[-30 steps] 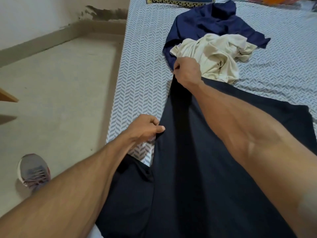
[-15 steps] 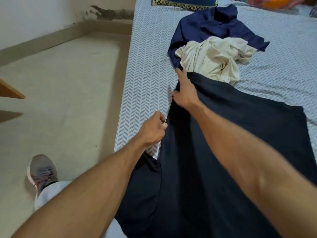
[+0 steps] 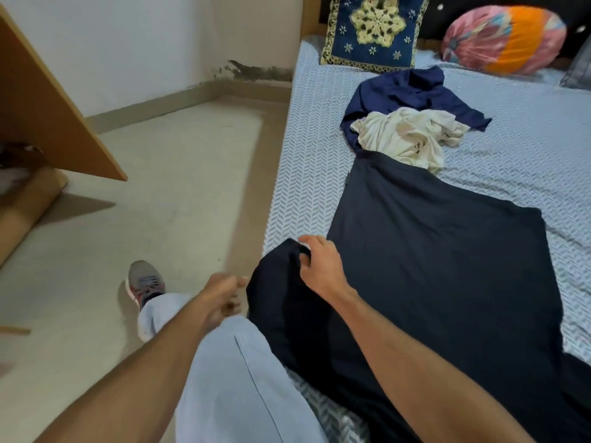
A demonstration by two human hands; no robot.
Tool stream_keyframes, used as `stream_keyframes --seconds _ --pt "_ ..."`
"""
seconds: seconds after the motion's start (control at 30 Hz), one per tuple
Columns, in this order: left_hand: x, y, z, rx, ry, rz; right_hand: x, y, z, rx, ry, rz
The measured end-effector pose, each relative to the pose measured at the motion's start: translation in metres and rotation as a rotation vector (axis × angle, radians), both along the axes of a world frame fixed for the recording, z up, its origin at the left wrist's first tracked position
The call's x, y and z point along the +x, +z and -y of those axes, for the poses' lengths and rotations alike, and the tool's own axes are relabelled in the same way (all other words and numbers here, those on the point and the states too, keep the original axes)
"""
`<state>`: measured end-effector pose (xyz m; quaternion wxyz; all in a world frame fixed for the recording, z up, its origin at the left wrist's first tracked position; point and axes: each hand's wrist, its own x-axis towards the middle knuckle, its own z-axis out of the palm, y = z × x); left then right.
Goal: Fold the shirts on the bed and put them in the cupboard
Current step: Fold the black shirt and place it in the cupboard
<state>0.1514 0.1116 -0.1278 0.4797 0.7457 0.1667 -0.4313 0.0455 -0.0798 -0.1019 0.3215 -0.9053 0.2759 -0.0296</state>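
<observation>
Two hands working here: our right hand (image 3: 319, 266) is pinching a fold of the dark shirt (image 3: 431, 266) lying on the bed (image 3: 303, 171), while our left hand (image 3: 224, 297) is hanging loosely curled just beside it, holding nothing.

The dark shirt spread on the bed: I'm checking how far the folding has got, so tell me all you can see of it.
The dark shirt is black or very dark navy, of soft plain cloth, spread mostly flat along the bed. Its far end touches the cream shirt. Its near left part hangs bunched over the bed's edge, where the right hand holds a fold. The left hand is beside it, blurred.
</observation>
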Motion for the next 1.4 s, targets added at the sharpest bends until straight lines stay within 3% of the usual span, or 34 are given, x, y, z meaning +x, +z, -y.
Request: stream_keyframes --seconds 0.1,0.27,0.43,0.57,0.7,0.83,1.0,1.1,1.27,1.33,1.4 --pt "-0.021 -0.004 -0.011 -0.087 -0.071 -0.117 0.032 0.010 0.001 0.023 -0.007 -0.192" --pt "-0.026 -0.012 -0.017 -0.128 -0.107 -0.186 0.056 0.015 0.005 0.113 -0.099 -0.305" --pt "-0.019 -0.011 -0.021 -0.078 0.073 0.085 0.061 0.023 0.007 0.105 -0.066 -0.272" --pt "-0.026 0.028 -0.015 -0.205 0.003 0.238 0.041 0.037 0.014 0.158 -0.055 -0.129" --pt "-0.052 0.081 0.009 -0.333 -0.256 0.428 -0.008 0.057 0.038 0.240 -0.095 -0.009" --pt "-0.098 0.113 0.054 -0.297 -0.651 0.736 -0.084 0.062 0.081 0.322 -0.199 0.076" --pt "-0.191 0.123 0.120 -0.314 -1.032 1.065 -0.172 0.055 0.117 0.577 -0.383 0.154" --pt "-0.243 0.110 0.156 -0.391 -1.186 1.071 -0.213 0.050 0.133 0.640 -0.525 0.194" --pt "-0.284 0.073 0.172 -0.431 -1.387 0.730 -0.261 0.021 0.150 0.616 -0.727 0.091" --pt "-0.278 0.057 0.161 -0.405 -1.453 0.781 -0.274 0.011 0.148 0.664 -0.819 0.025" --pt "-0.262 0.043 0.144 -0.336 -1.474 0.984 -0.280 0.005 0.141 0.619 -0.844 0.018"
